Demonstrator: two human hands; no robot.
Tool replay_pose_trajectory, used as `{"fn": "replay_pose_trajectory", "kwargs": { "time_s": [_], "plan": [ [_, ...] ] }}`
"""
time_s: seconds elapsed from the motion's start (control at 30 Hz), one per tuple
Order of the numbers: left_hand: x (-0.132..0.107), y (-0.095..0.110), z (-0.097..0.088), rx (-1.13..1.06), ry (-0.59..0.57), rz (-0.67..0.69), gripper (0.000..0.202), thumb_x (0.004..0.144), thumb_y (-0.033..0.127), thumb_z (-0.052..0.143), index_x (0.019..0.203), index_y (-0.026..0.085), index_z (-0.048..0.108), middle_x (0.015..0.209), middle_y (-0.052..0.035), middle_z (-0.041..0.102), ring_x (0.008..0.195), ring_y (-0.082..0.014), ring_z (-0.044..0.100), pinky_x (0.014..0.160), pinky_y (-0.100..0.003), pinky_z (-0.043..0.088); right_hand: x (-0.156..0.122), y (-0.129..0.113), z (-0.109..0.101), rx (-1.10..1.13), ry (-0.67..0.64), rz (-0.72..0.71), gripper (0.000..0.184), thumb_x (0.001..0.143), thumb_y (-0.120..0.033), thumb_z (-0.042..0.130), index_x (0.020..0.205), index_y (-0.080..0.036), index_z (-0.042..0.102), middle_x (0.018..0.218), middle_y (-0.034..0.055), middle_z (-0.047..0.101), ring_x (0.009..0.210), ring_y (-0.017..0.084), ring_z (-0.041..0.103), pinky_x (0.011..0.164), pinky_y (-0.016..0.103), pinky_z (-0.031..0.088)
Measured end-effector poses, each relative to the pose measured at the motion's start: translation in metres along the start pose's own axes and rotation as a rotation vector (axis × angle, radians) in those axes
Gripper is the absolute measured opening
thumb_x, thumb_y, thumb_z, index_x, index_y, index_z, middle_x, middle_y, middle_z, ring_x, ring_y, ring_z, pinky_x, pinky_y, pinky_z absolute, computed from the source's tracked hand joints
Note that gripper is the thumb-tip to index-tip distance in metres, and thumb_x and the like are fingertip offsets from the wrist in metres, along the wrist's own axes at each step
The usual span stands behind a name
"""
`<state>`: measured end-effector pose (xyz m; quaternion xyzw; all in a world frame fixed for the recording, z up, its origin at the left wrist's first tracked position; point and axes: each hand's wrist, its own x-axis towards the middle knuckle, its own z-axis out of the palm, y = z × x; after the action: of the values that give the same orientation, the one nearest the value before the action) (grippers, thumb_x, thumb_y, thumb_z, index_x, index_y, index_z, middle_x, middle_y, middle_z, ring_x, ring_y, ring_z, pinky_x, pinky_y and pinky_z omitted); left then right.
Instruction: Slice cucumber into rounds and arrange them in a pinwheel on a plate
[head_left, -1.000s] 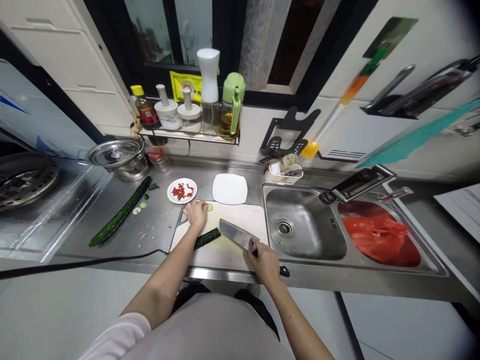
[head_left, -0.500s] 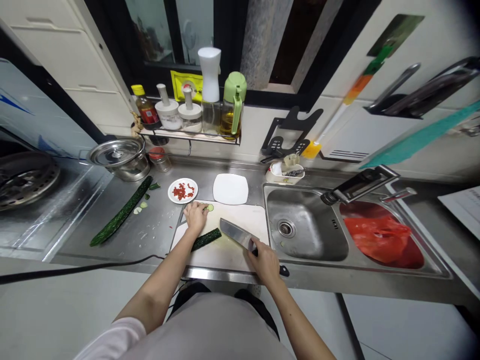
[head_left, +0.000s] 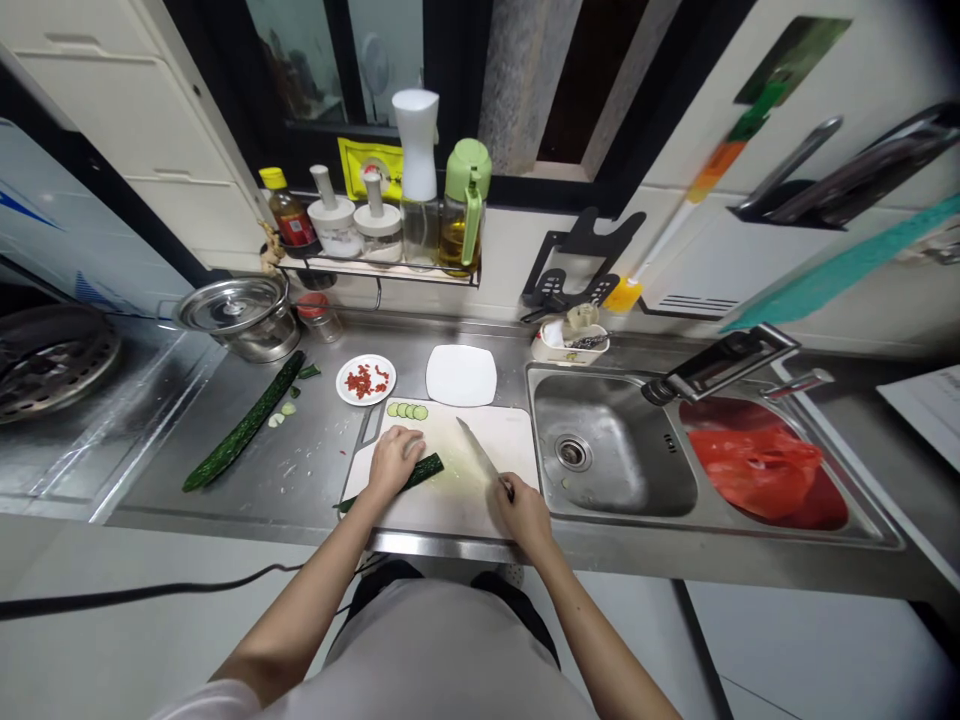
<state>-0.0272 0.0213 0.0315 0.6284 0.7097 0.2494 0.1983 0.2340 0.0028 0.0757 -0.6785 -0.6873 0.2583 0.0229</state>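
Note:
My right hand (head_left: 523, 512) is closed round the dark handle of a kitchen knife (head_left: 480, 450), whose blade points up and to the left over the cutting board (head_left: 450, 515). My left hand (head_left: 396, 460) is at the board's left side with its fingers loosely curved and apart, holding nothing I can see. Just below it lies a dark green piece of cucumber (head_left: 426, 470), partly hidden by the hand and wrist. Several cucumber slices (head_left: 407, 411) lie in an overlapping row at the board's upper left.
A plate of chopped red pieces (head_left: 365, 381) and a white square plate (head_left: 461, 376) stand behind the board. At left lie a whole cucumber (head_left: 247, 430) and garlic cloves (head_left: 277, 420). The sink (head_left: 615, 490) adjoins the board's right; a lidded steel pot (head_left: 240, 318) stands at back left.
My left hand has come off the slices, drawing back towards the cucumber piece, so the row of slices now shows. The knife blade has turned more upright, its tip pointing further away.

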Motion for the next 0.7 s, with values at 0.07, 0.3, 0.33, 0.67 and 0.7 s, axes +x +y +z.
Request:
{"fn": "replay_pose_trajectory", "kwargs": {
  "time_s": [0.07, 0.3, 0.33, 0.67, 0.7],
  "plan": [
    [-0.013, 0.002, -0.001, -0.003, -0.039, 0.073, 0.027, 0.089, 0.038, 0.052, 0.106, 0.026, 0.069, 0.101, -0.0055, 0.063, 0.097, -0.02, 0.059, 0.089, -0.033, 0.046, 0.003, -0.003, 0.002, 0.024, -0.022, -0.041, 0.026, 0.093, -0.031, 0.039, 0.097, -0.022, 0.063, 0.082, 0.0034, 0.069, 0.075, 0.017, 0.061, 0.061, 0.023, 0.031],
    [-0.037, 0.002, -0.002, 0.057, -0.03, 0.172, 0.027, 0.091, 0.038, 0.05, 0.106, 0.025, 0.068, 0.098, -0.006, 0.064, 0.093, -0.0193, 0.06, 0.086, -0.034, 0.047, 0.006, -0.013, 0.007, 0.032, -0.058, -0.104, 0.024, 0.095, -0.03, 0.038, 0.091, -0.019, 0.06, 0.08, 0.0035, 0.066, 0.075, 0.016, 0.058, 0.062, 0.023, 0.028],
    [-0.037, 0.002, -0.002, 0.064, -0.025, 0.173, 0.027, 0.09, 0.038, 0.05, 0.105, 0.025, 0.068, 0.098, -0.006, 0.065, 0.092, -0.0193, 0.06, 0.085, -0.034, 0.047, 0.006, -0.014, 0.008, 0.025, -0.06, -0.108, 0.024, 0.095, -0.03, 0.038, 0.091, -0.019, 0.059, 0.08, 0.0036, 0.066, 0.075, 0.016, 0.058, 0.062, 0.023, 0.028],
    [-0.04, 0.005, 0.006, 0.09, -0.046, 0.208, 0.031, 0.088, 0.042, 0.054, 0.113, 0.026, 0.065, 0.103, -0.0062, 0.064, 0.096, -0.0209, 0.059, 0.088, -0.035, 0.045, 0.005, -0.02, 0.012, -0.019, -0.115, -0.119, 0.028, 0.097, -0.03, 0.036, 0.097, -0.017, 0.061, 0.088, 0.0063, 0.068, 0.081, 0.017, 0.06, 0.064, 0.024, 0.028],
    [-0.04, 0.005, 0.007, 0.09, -0.047, 0.212, 0.031, 0.088, 0.042, 0.054, 0.113, 0.026, 0.065, 0.104, -0.0062, 0.064, 0.097, -0.0209, 0.059, 0.089, -0.036, 0.045, 0.005, -0.022, 0.012, -0.025, -0.122, -0.119, 0.029, 0.097, -0.03, 0.036, 0.097, -0.017, 0.061, 0.089, 0.0066, 0.068, 0.082, 0.017, 0.06, 0.064, 0.024, 0.028]
  ]
}}
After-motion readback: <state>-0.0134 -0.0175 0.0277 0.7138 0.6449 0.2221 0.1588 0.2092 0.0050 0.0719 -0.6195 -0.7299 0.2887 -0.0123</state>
